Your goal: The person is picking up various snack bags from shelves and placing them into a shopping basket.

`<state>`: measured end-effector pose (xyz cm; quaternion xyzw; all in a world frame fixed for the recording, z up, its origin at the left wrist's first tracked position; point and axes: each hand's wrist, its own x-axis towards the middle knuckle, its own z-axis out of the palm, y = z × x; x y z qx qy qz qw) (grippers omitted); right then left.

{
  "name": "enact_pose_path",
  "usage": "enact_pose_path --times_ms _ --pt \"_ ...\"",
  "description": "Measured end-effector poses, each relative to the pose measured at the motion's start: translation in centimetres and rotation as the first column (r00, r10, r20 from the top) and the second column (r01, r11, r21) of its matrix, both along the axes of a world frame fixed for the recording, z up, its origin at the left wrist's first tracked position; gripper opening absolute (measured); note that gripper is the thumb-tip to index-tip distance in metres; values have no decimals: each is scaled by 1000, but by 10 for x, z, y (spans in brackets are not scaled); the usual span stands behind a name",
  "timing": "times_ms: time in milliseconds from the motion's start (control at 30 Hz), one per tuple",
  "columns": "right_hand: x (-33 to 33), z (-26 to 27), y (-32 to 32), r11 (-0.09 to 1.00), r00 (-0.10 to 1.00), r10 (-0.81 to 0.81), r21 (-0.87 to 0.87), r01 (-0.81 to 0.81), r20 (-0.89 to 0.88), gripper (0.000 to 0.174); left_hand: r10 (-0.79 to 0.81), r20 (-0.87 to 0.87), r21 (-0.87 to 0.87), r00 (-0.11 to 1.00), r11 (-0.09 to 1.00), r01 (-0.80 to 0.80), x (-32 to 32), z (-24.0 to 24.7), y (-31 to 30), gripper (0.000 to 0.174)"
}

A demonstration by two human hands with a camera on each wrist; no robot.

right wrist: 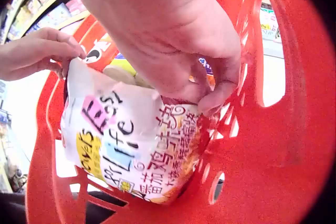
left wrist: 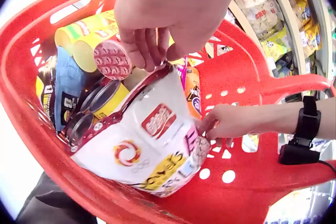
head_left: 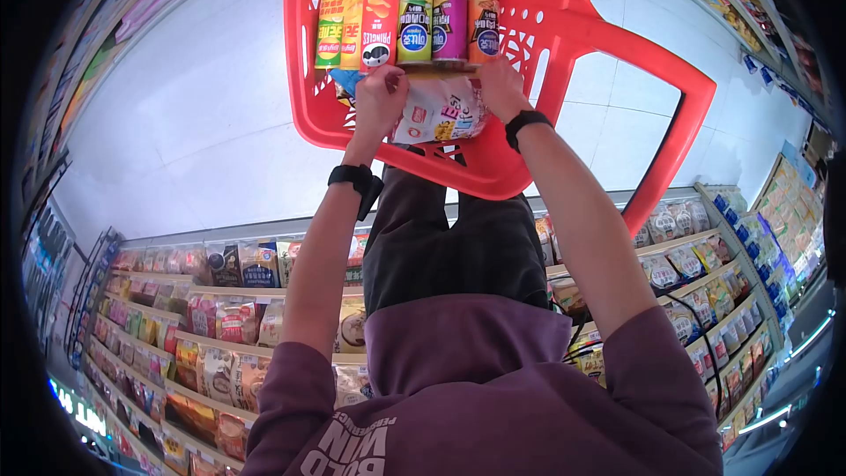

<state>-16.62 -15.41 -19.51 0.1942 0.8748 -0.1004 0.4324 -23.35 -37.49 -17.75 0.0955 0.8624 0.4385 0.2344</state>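
A white snack bag (head_left: 438, 111) with red and black print stands inside a red shopping basket (head_left: 304, 97). My left hand (head_left: 381, 104) pinches one top corner of the bag between thumb and fingers. At the opposite top corner, my right hand (head_left: 504, 88) pinches the bag's edge, which the right wrist view shows closely. Behind the bag lies a row of chip cans, among them a red Pringles can (head_left: 380, 22), a green can (head_left: 415, 18), a purple can (head_left: 449, 18) and an orange can (head_left: 484, 19). A blue packet (left wrist: 71, 85) sits beside the bag, partly covered.
The basket's red handle (head_left: 696, 115) is swung out to the right. Shelves of packaged snacks (head_left: 233, 317) stand on both sides of the person's legs (head_left: 441, 247). Pale floor (head_left: 211, 97) shows around the basket. Dark cables (head_left: 705, 335) hang at the right.
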Motion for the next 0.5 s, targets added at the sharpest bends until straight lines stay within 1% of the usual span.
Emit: enact_pose_path --times_ms 33,67,100,133,167,233,300,333,400,500 --pt "-5 4 2 999 998 3 -34 -1 56 30 8 27 37 1000 999 -9 -1 -3 -2 16" --pt "-2 0 3 999 1000 -27 -42 27 -12 28 18 54 74 998 997 -22 -2 -6 -4 17" --pt "-3 -1 4 998 1000 -17 -59 17 4 28 27 81 111 996 993 -36 -4 -1 -4 18" --pt "-5 -3 5 997 1000 -7 -76 8 20 27 -11 214 95 977 995 -10 -6 5 -5 23" --pt "-7 -4 5 996 999 4 -94 -1 35 27 -44 202 89 978 996 26 -8 10 -4 23" --pt "-10 -1 4 992 996 83 -103 -79 41 26 -109 177 79 978 992 97 -9 15 -5 22" --pt "-11 1 8 985 990 135 -119 -128 52 26 -174 199 35 964 985 170 -11 19 -9 24" --pt "-12 1 10 983 988 140 -128 -131 58 26 -204 211 13 956 978 206 -12 21 -11 24" --pt "-13 -2 13 979 986 149 -148 -137 70 27 -242 147 39 959 970 238 -12 22 -14 26" --pt "-16 -4 12 996 990 58 -79 -49 125 25 -267 80 97 960 961 260 -13 18 -12 24"
